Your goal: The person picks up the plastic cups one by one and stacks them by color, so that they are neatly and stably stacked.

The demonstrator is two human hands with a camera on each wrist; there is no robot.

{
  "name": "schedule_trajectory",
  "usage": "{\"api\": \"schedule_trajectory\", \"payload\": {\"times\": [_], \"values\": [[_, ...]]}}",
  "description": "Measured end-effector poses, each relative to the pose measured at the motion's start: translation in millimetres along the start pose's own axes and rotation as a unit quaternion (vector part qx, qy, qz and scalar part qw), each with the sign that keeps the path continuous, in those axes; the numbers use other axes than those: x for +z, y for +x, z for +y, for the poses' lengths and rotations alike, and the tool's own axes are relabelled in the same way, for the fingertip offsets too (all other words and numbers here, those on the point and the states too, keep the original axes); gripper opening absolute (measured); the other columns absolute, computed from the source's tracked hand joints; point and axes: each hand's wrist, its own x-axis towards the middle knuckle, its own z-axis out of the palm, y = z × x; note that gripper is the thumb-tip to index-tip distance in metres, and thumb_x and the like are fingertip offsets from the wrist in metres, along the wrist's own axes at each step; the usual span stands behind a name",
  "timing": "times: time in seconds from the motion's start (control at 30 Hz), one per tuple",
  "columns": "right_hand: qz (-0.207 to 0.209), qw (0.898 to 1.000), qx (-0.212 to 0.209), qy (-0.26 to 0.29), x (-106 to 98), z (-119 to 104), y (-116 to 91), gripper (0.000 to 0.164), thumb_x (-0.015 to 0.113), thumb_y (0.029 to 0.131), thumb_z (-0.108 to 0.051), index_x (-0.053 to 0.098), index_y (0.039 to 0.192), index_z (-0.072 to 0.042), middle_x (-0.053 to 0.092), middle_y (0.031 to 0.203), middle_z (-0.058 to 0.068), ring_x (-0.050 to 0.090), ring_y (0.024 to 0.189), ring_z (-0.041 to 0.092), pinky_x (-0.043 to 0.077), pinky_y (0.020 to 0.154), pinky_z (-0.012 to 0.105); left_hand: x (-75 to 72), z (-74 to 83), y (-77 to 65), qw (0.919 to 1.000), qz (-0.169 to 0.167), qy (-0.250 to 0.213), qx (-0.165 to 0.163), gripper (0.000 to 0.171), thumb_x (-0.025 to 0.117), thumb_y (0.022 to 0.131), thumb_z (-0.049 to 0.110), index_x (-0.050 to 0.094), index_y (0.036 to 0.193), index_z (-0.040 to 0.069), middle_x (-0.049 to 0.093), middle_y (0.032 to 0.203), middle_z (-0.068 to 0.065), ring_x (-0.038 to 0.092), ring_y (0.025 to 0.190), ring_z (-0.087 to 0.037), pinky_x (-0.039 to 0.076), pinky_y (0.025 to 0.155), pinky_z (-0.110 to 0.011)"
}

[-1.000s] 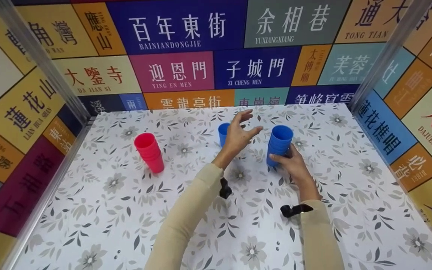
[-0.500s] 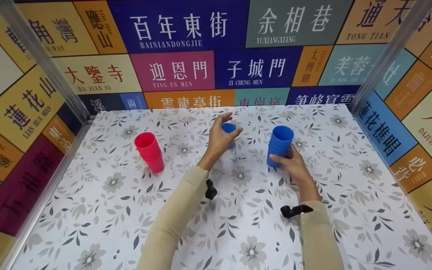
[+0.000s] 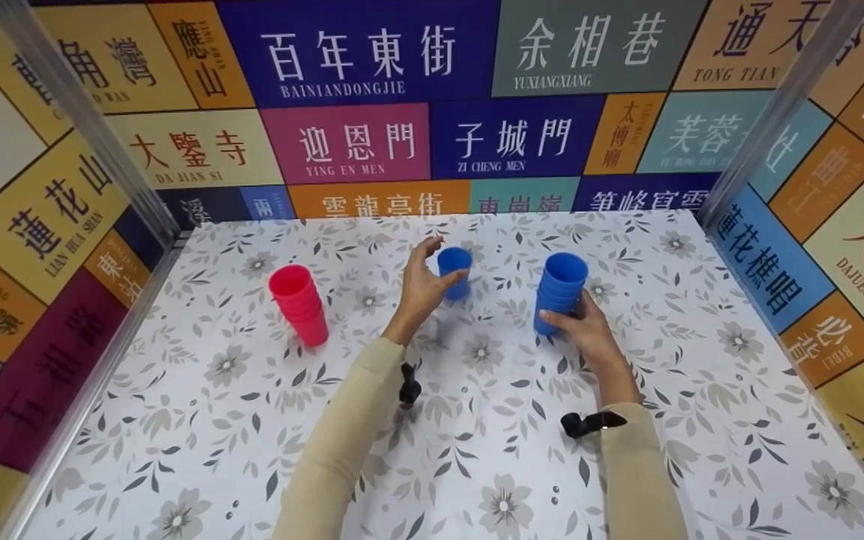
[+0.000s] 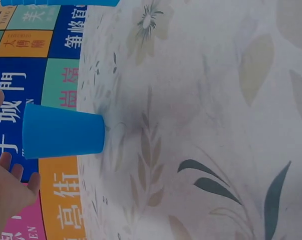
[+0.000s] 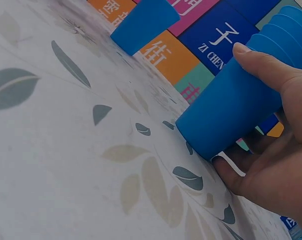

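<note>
A single blue cup [image 3: 456, 264] stands upright on the table, mouth up. My left hand [image 3: 418, 289] is just left of it, thumb and fingers spread apart around its near side. In the left wrist view a gap shows between the fingers and that blue cup [image 4: 65, 132]. To the right, my right hand [image 3: 586, 326] grips a stack of nested blue cups [image 3: 561, 289] low down, thumb on the near side. The right wrist view shows the fingers curled behind the stack [image 5: 236, 105], whose base is at the tabletop.
A stack of nested red cups [image 3: 301, 307] stands at the left of the table. The table [image 3: 432, 465] wears a white floral cover. Panels [image 3: 357, 142] with Chinese lettering wall in the back and both sides.
My left hand has moved left, from in front of the single blue cup to beside it, so the cup shows more fully. The right hand and its stack stay put.
</note>
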Motion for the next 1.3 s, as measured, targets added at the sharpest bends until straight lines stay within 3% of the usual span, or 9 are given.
{"api": "schedule_trajectory", "payload": {"times": [0.37,0.9,1.3], "values": [[0.005,1.000,0.005,-0.012,0,1,0,0.099,0.082,0.084,-0.028,0.020,0.160,-0.019,0.030,0.163,0.017,0.030,0.151,0.034,0.022,0.126,0.050,8.6,-15.8,1.4,0.9991,0.009,-0.020,-0.036,0.078,0.083,0.081,0.011,0.043,0.146,0.002,0.048,0.148,-0.022,0.044,0.139,-0.037,0.037,0.118,-0.050],[0.007,1.000,0.000,-0.011,1,0,0,0.096,0.082,0.084,-0.026,0.022,0.159,-0.019,0.032,0.162,0.017,0.032,0.150,0.034,0.023,0.125,0.050,26.4,-14.8,8.4,0.9923,0.033,-0.006,-0.120,0.084,0.084,0.080,0.012,0.038,0.150,0.007,0.045,0.153,-0.016,0.042,0.144,-0.031,0.037,0.119,-0.043],[-0.001,1.000,-0.001,-0.008,0,-2,-2,0.093,0.079,0.087,-0.023,0.022,0.159,-0.018,0.032,0.162,0.017,0.031,0.150,0.034,0.022,0.125,0.049,31.2,-10.2,12.5,0.9911,0.025,0.015,-0.130,0.077,0.082,0.082,0.014,0.039,0.146,0.003,0.047,0.149,-0.019,0.046,0.141,-0.032,0.039,0.118,-0.043]]}}
